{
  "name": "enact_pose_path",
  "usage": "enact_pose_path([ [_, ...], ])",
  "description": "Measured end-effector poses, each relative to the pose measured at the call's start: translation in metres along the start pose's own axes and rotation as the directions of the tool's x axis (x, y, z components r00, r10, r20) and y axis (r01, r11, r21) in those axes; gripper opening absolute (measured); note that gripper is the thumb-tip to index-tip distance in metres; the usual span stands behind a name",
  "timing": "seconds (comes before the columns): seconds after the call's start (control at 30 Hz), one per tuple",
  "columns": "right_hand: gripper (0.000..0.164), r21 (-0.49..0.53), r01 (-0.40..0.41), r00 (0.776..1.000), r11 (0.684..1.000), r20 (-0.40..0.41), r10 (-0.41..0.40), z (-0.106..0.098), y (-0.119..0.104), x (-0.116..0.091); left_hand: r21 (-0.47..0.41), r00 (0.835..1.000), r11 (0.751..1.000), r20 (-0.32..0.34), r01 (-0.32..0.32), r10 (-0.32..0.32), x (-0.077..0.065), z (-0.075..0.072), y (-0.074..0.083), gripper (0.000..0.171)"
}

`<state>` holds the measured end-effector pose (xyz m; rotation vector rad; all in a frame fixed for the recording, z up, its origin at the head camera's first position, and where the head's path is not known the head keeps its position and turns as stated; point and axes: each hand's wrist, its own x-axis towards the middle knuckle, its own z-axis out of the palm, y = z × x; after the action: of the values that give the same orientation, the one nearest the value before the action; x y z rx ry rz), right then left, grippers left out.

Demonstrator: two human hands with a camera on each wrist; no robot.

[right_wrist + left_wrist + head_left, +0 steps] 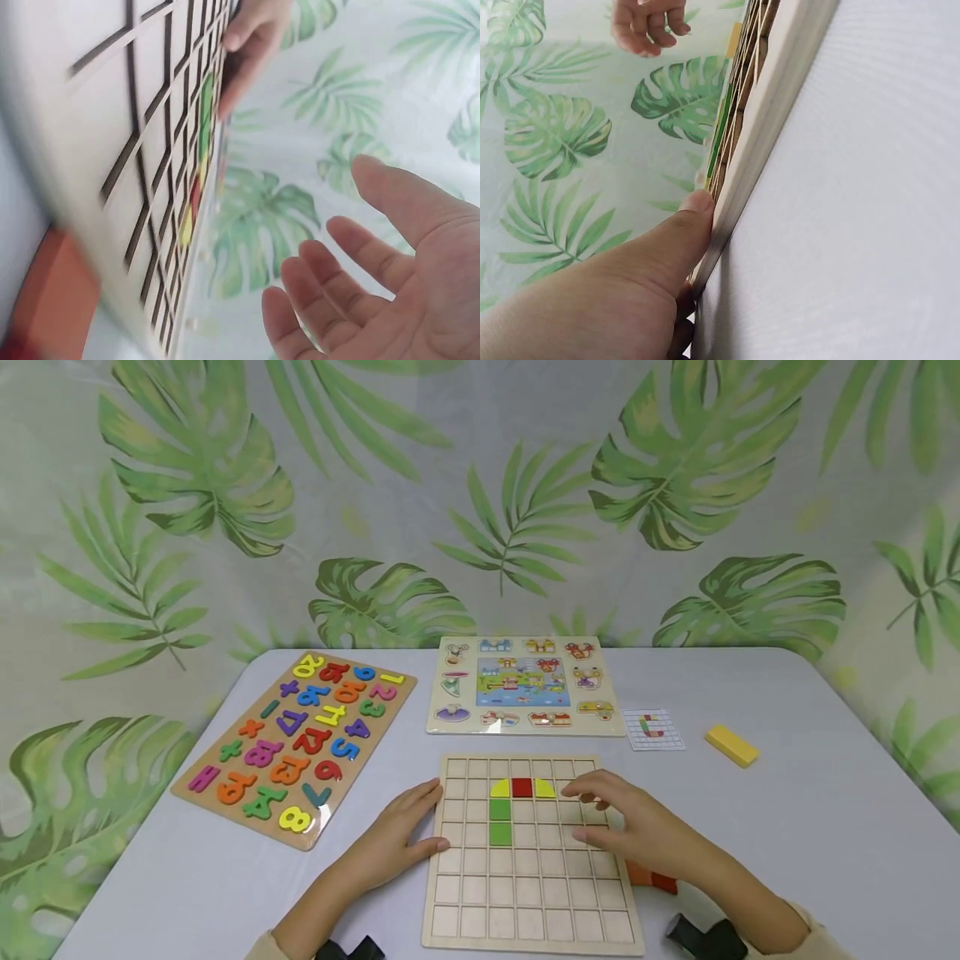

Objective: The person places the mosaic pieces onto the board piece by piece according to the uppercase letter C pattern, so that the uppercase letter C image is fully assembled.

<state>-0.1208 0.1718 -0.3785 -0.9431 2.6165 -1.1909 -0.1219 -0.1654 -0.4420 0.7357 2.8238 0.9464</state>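
A wooden grid board [543,893] lies in front of me. On it sit a red square [522,787] between two yellow rounded pieces, the left one [500,789] and the right one [545,788], with two green squares [500,822] below the left one. My left hand [393,831] rests at the board's left edge, its thumb [697,206] on the rim. Over the board's right side hovers my right hand [630,822], fingers spread and loosely bent with nothing between them, as the right wrist view shows.
A number puzzle board [247,735] lies at the left and a picture puzzle [525,720] behind the grid. Right of that are a pattern card [654,730] and a yellow block [732,746]. Orange and red pieces [663,882] lie by the board's right edge, partly under my right arm.
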Motion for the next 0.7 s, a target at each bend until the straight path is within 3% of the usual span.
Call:
enact_pose_path([
  [0.2, 0.037, -0.114, -0.054, 0.993, 0.992, -0.115, 0.041, -0.018, 0.016, -0.038, 0.006, 1.0, 1.0, 0.002, 0.005, -0.005, 0.0, 0.0, 0.0, 0.074],
  [0.3, 0.037, -0.147, -0.047, 0.991, 0.988, -0.134, 0.027, -0.023, 0.029, -0.055, 0.003, 1.0, 1.0, 0.001, 0.007, -0.007, -0.001, -0.001, 0.0, 0.074],
  [0.5, 0.038, -0.146, 0.008, 0.998, 0.989, -0.054, -0.016, -0.026, 0.057, -0.079, 0.001, 1.0, 1.0, -0.001, 0.009, -0.009, 0.0, 0.0, -0.001, 0.074],
  [0.7, 0.037, -0.141, 0.086, 0.996, 0.986, 0.001, -0.087, -0.026, 0.072, -0.085, 0.005, 1.0, 1.0, -0.002, 0.003, -0.003, 0.0, 0.001, -0.001, 0.074],
])
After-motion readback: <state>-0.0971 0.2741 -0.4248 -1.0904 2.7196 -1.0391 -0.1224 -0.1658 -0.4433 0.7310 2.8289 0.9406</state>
